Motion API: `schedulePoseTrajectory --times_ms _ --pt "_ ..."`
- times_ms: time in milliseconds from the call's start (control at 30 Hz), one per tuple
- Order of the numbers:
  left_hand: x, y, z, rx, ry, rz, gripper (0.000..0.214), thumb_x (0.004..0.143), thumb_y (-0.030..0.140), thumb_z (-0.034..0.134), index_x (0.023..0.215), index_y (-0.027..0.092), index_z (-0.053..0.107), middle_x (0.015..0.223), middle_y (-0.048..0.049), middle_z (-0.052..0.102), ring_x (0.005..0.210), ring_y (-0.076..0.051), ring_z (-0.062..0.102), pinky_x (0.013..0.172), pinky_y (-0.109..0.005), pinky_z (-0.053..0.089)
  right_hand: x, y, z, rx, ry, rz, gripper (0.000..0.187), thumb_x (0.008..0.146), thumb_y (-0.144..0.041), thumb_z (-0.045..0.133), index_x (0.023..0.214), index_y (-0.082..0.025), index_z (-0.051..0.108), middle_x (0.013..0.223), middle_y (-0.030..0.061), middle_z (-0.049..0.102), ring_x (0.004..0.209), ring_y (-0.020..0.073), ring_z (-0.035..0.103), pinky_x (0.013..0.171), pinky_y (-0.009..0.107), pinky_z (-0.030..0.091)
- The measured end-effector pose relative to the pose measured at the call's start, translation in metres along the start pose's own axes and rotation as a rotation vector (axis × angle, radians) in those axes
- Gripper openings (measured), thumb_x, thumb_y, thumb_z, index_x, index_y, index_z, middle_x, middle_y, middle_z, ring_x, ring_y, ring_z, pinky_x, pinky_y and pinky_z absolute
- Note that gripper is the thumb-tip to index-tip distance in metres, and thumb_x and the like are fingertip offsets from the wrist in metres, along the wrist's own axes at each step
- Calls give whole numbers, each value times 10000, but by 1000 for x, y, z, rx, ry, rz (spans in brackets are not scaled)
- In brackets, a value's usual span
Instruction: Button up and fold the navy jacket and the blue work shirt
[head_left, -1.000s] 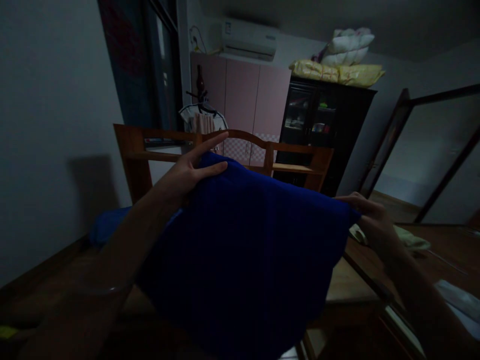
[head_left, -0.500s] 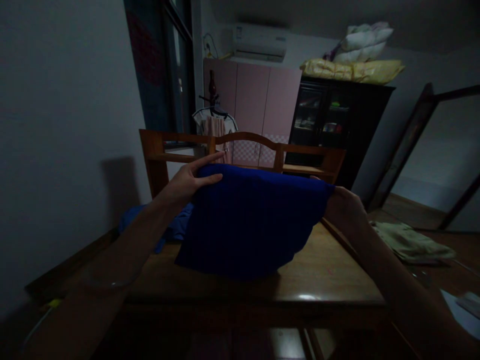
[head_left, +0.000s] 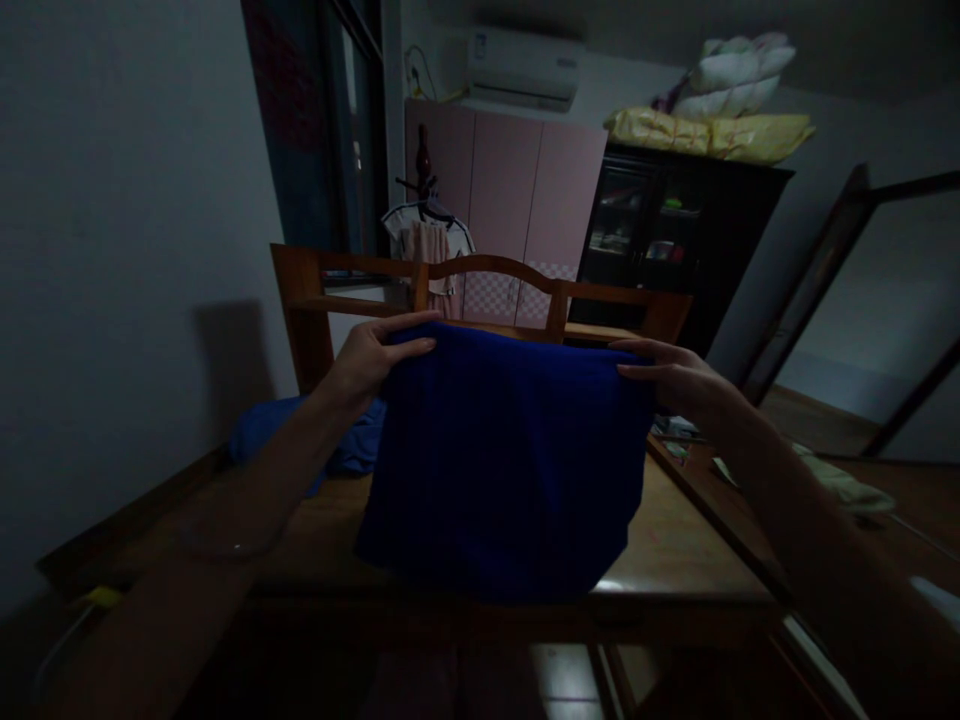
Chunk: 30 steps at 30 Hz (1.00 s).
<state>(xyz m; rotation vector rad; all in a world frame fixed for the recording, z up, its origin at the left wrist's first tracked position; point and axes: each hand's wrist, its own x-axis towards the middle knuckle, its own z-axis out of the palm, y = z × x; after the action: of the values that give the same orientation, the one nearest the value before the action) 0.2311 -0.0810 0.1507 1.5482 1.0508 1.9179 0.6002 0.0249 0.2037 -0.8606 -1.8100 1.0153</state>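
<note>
A dark blue piece of cloth (head_left: 510, 460) hangs in front of me, stretched between both hands above the wooden desk (head_left: 690, 545). Its kind of garment does not show. My left hand (head_left: 379, 355) pinches the upper left corner between thumb and fingers. At the upper right corner, my right hand (head_left: 667, 370) grips the cloth the same way. The lower edge droops in a loose curve near the desk's front. Behind my left forearm lies a crumpled lighter blue cloth (head_left: 360, 440) on the desk.
A wooden shelf rail (head_left: 491, 264) runs along the desk's back. Beyond stand a pink wardrobe (head_left: 499, 190), a dark cabinet (head_left: 697, 220) and a rack with hanging clothes (head_left: 427, 235). A pale wall (head_left: 142, 250) borders the left. At right lies a light green cloth (head_left: 844, 485).
My right hand has shifted its grip, with thumb and fingers now visible at the corner. The cloth hangs lower and fuller on the right side. My left hand keeps its hold.
</note>
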Motion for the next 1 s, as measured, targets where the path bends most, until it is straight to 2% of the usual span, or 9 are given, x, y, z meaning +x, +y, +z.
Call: schedulePoseTrajectory --times_ms 233,333,433,500,600,700,833,933,1000 --pt "47 -16 -4 112 114 232 532 707 170 718 1214 171 557 1125 -15 636 982 -168 581 871 -343 495 45 -14 7 -215 108 -476 476 690 -177 686 1160 -185 612 974 49 682 829 185 629 744 310 512" --pt "42 -23 -8 202 152 351 526 744 127 677 1243 137 511 1196 -9 589 1074 -164 522 973 -377 425 44 -7 9 -204 102 -600 448 692 -151 642 1136 -211 620 1065 28 656 939 197 604 834 327 481" --pt "-7 -54 -12 303 186 332 629 693 120 689 1284 192 488 1284 -18 539 1148 -192 504 1010 -360 404 14 42 15 -180 60 -531 368 696 -148 595 1055 -207 655 1073 22 651 981 206 589 883 342 455" --pt "-62 -88 -15 366 195 164 699 676 129 662 1331 235 441 1316 -24 523 1147 -206 528 990 -341 431 -23 96 21 -169 8 -372 345 708 -168 575 1039 -202 665 1053 33 660 988 214 590 899 352 444" --pt "-152 -143 -24 475 65 -235 511 703 143 545 1208 220 572 1156 -26 638 1016 -221 618 890 -346 501 -87 178 31 -210 -82 -65 286 706 -190 555 953 -196 698 976 47 688 926 229 617 845 355 471" --pt "-219 -175 -36 583 34 -419 392 741 183 485 1101 221 634 1081 -22 672 1035 -234 613 916 -363 484 -137 223 32 -245 -135 125 302 752 -232 512 992 -200 693 948 50 694 867 233 631 765 346 493" --pt "-242 -163 -37 792 167 -343 302 816 289 457 1051 269 645 1127 -12 646 1089 -238 578 965 -376 441 -166 218 27 -253 -192 157 330 838 -336 489 1104 -220 648 1023 48 671 944 235 611 835 355 471" --pt "-221 -133 -20 947 326 -128 283 845 278 426 1026 246 641 1174 -38 596 1105 -240 550 993 -387 407 -166 205 27 -280 -123 145 319 854 -411 489 1043 -214 654 1021 63 651 992 248 595 855 360 480" --pt "-200 -113 0 984 358 -8 297 858 228 400 1058 234 620 1213 -48 555 1136 -236 520 1019 -386 380 -159 198 31 -309 38 75 302 850 -433 505 1023 -222 634 1055 71 621 1021 249 582 864 362 489"
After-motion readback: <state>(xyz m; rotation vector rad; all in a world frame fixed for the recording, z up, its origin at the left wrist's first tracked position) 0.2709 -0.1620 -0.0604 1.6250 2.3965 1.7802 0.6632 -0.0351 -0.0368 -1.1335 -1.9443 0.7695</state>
